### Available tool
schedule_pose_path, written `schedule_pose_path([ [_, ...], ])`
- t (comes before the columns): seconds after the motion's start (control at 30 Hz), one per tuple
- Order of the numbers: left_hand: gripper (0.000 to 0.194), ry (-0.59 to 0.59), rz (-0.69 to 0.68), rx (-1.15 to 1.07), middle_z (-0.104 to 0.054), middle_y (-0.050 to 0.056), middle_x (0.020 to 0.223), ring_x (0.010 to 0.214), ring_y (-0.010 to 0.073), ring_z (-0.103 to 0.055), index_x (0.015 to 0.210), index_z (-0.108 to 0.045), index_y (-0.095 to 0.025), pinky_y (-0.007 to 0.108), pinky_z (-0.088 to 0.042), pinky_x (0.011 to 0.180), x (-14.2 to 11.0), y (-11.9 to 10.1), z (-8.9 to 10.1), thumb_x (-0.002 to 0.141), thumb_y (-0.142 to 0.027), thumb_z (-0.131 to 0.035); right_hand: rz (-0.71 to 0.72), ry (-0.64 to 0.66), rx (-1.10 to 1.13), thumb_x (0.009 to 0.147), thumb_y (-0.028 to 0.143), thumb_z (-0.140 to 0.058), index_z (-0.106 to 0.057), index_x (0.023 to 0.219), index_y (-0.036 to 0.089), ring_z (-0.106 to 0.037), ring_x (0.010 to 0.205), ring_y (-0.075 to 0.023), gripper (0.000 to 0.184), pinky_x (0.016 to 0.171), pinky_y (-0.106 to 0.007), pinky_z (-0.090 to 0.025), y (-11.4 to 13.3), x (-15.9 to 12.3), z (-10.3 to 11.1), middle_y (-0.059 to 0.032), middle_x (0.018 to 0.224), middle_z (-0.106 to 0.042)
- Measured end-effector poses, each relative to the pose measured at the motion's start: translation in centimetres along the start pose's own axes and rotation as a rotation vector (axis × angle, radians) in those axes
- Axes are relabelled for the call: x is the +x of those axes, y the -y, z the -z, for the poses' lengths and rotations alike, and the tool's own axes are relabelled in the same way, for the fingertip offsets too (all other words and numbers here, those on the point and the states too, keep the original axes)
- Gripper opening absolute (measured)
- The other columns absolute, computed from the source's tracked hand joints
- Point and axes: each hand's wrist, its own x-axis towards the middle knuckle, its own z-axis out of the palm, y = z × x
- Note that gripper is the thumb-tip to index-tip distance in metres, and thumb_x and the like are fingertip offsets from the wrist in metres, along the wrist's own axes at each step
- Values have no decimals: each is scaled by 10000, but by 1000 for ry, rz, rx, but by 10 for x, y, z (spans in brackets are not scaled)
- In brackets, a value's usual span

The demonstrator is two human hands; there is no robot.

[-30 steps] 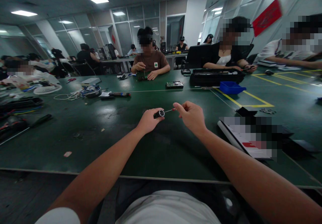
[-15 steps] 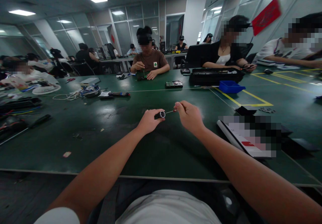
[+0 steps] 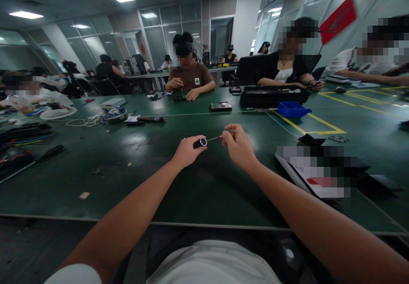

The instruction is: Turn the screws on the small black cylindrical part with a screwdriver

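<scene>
Held up over the green table (image 3: 204,203), a short black cylinder (image 3: 200,143) with a bright silver ring at its end sits in the closed fingers of my left hand (image 3: 184,152). My right hand (image 3: 240,147) is closed around a thin screwdriver (image 3: 220,137) with a reddish handle. Its metal shaft points left at the cylinder, and the tip is at or very near the ringed end. Whether the tip touches cannot be made out. The cylinder's far part is hidden by my left fingers.
A blue tray (image 3: 293,110) and a long black case (image 3: 273,96) lie at the right back. A circuit board device (image 3: 220,106) is further ahead. Right of my arm is a white box (image 3: 297,169). A long screwdriver (image 3: 51,152) lies far left. A co-worker (image 3: 194,77) sits opposite.
My left hand and the cylinder have shifted slightly left and up. My right fingers have moved along the screwdriver, and more of its reddish handle shows.
</scene>
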Motion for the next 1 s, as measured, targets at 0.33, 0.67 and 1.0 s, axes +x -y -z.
schedule_pose_path([
  [0.33, 384, -7, -57, 38, -694, 70, 1237, 1141, 262, -615, 1240, -672, -245, 445, -416, 1041, 0, -7, 4, 860, -290, -699, -398, -125, 557, 942, 332, -487, -560, 793, 228, -560, 606, -149, 196, 690, -360, -572, -4, 12, 3, -12, 701, -579],
  [0.67, 391, 10, -75, 78, -711, 58, 1175, 1071, 254, -622, 1226, -675, -251, 436, -404, 1003, 1, -4, 2, 839, -278, -726, -18, -12, 70, 942, 400, -485, -575, 916, 213, -637, 684, -164, 210, 675, -341, -522, 0, 2, 2, -25, 778, -671],
  [1.0, 394, 6, -63, 83, -709, 60, 1173, 1075, 256, -618, 1224, -678, -238, 423, -406, 975, 1, -6, 3, 834, -252, -730, 28, -6, 0, 951, 400, -471, -565, 949, 222, -659, 720, -182, 202, 702, -363, -531, -1, 1, 1, -28, 796, -685],
])
